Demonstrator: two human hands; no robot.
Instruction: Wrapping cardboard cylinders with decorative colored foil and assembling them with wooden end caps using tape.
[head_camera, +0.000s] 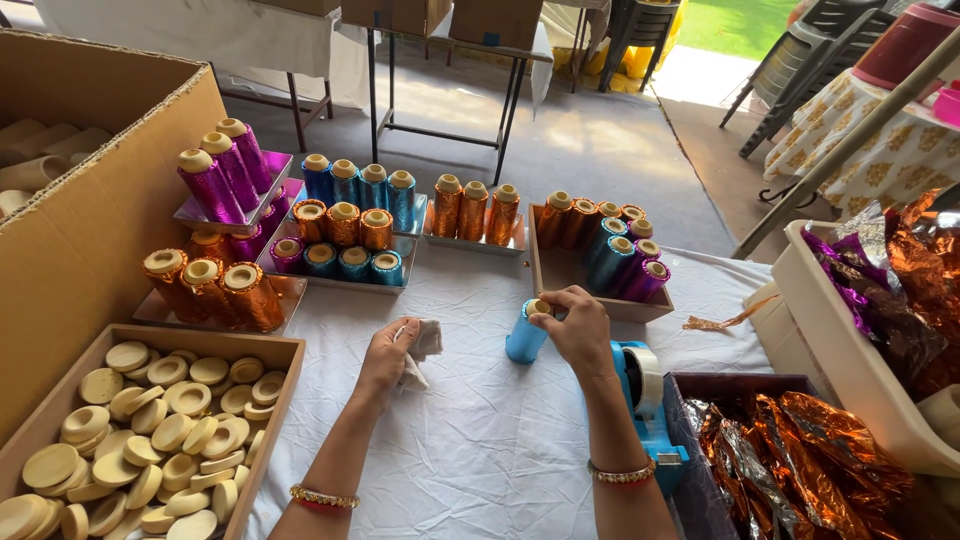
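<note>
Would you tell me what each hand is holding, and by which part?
The right hand holds a blue tube by its cream top end; the left hand clutches a crumpled white cloth.

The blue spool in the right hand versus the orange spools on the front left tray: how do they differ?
The blue spool is wrapped in shiny blue foil; the orange spools are copper-orange. The blue spool stands alone on the white cloth, gripped at its cap by the right hand; the orange spools sit grouped on a tray, untouched. The left hand holds a rag. Both kinds share a tapered shape and cream cap.
</note>
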